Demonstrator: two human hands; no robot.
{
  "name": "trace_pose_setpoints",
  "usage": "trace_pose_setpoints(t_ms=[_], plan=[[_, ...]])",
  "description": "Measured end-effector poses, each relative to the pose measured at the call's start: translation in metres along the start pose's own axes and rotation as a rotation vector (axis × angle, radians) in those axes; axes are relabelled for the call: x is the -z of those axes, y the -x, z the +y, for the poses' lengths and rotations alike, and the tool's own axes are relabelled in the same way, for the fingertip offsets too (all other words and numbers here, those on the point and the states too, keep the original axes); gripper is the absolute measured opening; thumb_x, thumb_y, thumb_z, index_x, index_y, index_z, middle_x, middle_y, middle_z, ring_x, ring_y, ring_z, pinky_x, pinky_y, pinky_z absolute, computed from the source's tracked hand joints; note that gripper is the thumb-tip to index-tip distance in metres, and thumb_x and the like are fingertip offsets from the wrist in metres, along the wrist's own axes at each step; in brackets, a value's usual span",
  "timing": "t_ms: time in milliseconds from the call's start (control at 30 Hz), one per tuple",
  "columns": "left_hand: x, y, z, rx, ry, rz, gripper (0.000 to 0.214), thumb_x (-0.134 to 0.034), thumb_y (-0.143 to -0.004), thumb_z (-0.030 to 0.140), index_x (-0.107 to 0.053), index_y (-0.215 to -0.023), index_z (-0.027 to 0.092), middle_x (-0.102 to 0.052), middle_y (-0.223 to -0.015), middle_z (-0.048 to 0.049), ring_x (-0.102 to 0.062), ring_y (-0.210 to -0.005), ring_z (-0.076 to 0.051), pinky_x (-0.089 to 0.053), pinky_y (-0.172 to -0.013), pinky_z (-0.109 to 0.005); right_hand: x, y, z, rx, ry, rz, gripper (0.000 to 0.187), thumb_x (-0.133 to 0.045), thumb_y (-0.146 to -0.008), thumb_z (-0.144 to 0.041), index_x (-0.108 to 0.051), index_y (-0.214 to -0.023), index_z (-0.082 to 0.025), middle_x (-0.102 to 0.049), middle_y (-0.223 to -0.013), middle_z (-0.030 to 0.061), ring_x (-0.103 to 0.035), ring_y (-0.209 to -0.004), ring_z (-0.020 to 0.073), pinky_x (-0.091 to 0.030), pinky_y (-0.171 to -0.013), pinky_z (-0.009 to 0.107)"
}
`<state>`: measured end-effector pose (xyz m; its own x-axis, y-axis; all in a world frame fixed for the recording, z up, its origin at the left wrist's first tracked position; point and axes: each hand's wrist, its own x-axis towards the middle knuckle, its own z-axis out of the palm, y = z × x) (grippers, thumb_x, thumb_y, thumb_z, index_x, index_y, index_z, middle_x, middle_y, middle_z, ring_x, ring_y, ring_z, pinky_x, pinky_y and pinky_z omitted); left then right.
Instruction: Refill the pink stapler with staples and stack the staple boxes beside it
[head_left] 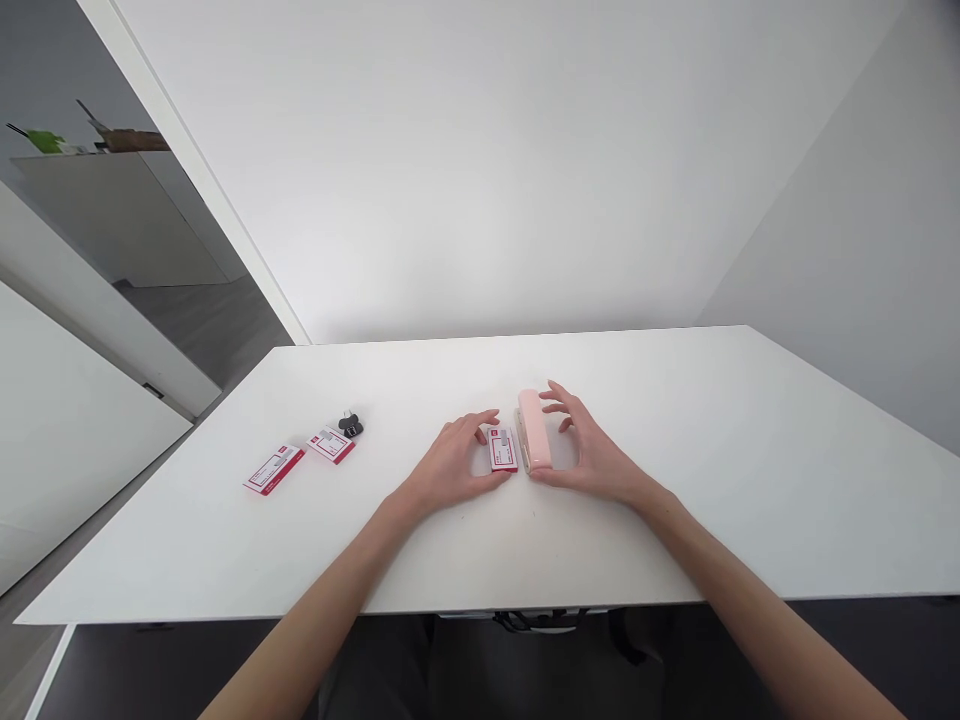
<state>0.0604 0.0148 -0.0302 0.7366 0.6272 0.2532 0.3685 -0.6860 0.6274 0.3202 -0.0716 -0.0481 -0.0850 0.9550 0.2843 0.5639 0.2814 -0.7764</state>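
Note:
A pale pink stapler (534,430) lies lengthwise away from me near the middle of the white table. My right hand (592,450) is curved around it from the right, thumb at its near end and fingertips by its far end. Just left of the stapler is a small red-and-white box (502,450) with a printed label. My left hand (454,465) spans that box, with the thumb at its near edge and the fingers at its far edge. A narrow gap separates the box from the stapler.
On the left part of the table (420,370) lie two red-and-white labelled packs, a longer pack (274,469) and a shorter pack (331,444). A small black clip-like object (350,425) sits beside the shorter one. A white wall (480,200) rises behind the table.

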Motion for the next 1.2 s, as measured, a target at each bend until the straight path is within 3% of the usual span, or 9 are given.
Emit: trace_pose_setpoints(t_ms=[133, 467, 567, 633, 733, 867, 1033, 1200], plan=[[-0.002, 0.000, -0.002, 0.006, -0.050, -0.005, 0.077, -0.078, -0.086, 0.051, -0.045, -0.152, 0.030, -0.066, -0.141, -0.0084, -0.065, -0.117, -0.029, -0.047, -0.110, -0.052, 0.000, 0.000, -0.002, -0.015, -0.004, -0.038, 0.121, -0.085, -0.079, -0.055, -0.005, -0.169, -0.043, -0.031, -0.172, 0.0094, -0.038, -0.153, 0.0363, -0.044, -0.117, 0.058], [-0.005, -0.001, -0.002, 0.015, -0.123, -0.019, 0.087, -0.082, -0.082, 0.060, -0.043, -0.154, 0.034, -0.067, -0.144, -0.0053, -0.058, -0.126, -0.032, -0.047, -0.107, -0.052, -0.002, 0.000, -0.001, -0.040, 0.006, -0.049, 0.116, -0.085, -0.080, -0.056, -0.011, -0.168, -0.041, -0.036, -0.169, 0.0105, -0.044, -0.150, 0.0362, -0.041, -0.120, 0.062], [-0.005, 0.000, 0.000, -0.051, -0.199, 0.057, 0.083, -0.078, -0.085, 0.064, -0.044, -0.153, 0.032, -0.058, -0.154, -0.0078, -0.051, -0.138, -0.034, -0.041, -0.114, -0.053, -0.003, 0.000, 0.002, -0.031, 0.000, -0.028, 0.105, -0.077, -0.088, -0.057, -0.011, -0.168, -0.041, -0.037, -0.169, 0.0103, -0.046, -0.149, 0.0353, -0.042, -0.119, 0.061], [-0.005, 0.000, 0.001, -0.062, -0.254, 0.154, 0.069, -0.069, -0.094, 0.059, -0.045, -0.152, 0.031, -0.052, -0.159, -0.0084, -0.046, -0.144, -0.033, -0.038, -0.118, -0.053, -0.003, 0.000, 0.003, -0.024, -0.009, -0.017, 0.093, -0.068, -0.095, -0.058, -0.013, -0.168, -0.040, -0.039, -0.169, 0.0097, -0.046, -0.149, 0.0339, -0.043, -0.119, 0.060], [-0.004, 0.000, 0.000, -0.011, -0.338, 0.323, 0.048, -0.056, -0.104, 0.047, -0.047, -0.148, 0.029, -0.049, -0.161, -0.0104, -0.041, -0.148, -0.032, -0.035, -0.120, -0.055, -0.001, 0.000, 0.005, -0.032, -0.025, -0.001, 0.077, -0.055, -0.103, -0.058, -0.016, -0.167, -0.041, -0.040, -0.168, 0.0079, -0.045, -0.149, 0.0314, -0.043, -0.118, 0.057], [-0.001, 0.002, -0.005, 0.085, -0.458, 0.509, 0.043, -0.052, -0.105, 0.043, -0.048, -0.145, 0.026, -0.039, -0.166, -0.0155, -0.031, -0.155, -0.036, -0.030, -0.122, -0.062, 0.000, 0.000, 0.004, -0.077, -0.045, 0.027, 0.063, -0.040, -0.108, -0.059, -0.021, -0.166, -0.042, -0.041, -0.168, 0.0061, -0.046, -0.147, 0.0293, -0.044, -0.118, 0.056], [0.013, 0.022, -0.016, 0.197, -0.630, 0.546, 0.051, -0.051, -0.104, 0.047, -0.045, -0.147, 0.021, -0.026, -0.170, -0.0221, -0.021, -0.159, -0.041, -0.024, -0.122, -0.069, -0.001, 0.001, 0.004, -0.120, -0.084, 0.046, 0.060, -0.036, -0.108, -0.059, -0.027, -0.164, -0.040, -0.042, -0.167, 0.0066, -0.046, -0.147, 0.0302, -0.044, -0.117, 0.057], [0.048, 0.067, -0.027, 0.286, -0.819, 0.551, 0.056, -0.052, -0.102, 0.053, -0.048, -0.147, 0.020, -0.023, -0.171, -0.0232, -0.019, -0.160, -0.044, -0.013, -0.125, -0.072, -0.001, 0.002, 0.003, -0.145, -0.108, 0.062, 0.059, -0.037, -0.108, -0.061, -0.032, -0.162, -0.039, -0.043, -0.166, 0.0066, -0.048, -0.145, 0.0289, -0.044, -0.118, 0.054]])
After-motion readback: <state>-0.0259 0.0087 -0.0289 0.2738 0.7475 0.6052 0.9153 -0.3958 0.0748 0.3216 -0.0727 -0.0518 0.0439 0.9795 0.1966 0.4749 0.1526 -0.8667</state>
